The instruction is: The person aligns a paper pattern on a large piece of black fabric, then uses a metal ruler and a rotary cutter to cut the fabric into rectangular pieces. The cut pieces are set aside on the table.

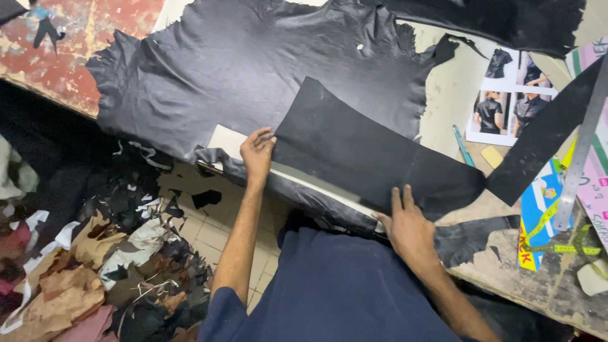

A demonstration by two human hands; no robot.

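Leather piece (361, 152) under flat hands (256, 152)

Worn cream desk (449, 95), surface stained and chipped at the near edge. Lying on it: large black leather hide with ragged edges (253, 63), spread flat and hanging over the near edge; sheet of garment photos (510, 95) at right; blue pen (462, 145) and small yellow chalk piece (491, 156) just beside the sheet; long metal ruler (581, 152); yellow measuring tape (548, 221). Tiled floor (209, 237) below carries a heap of black, brown and white scraps (120, 253).
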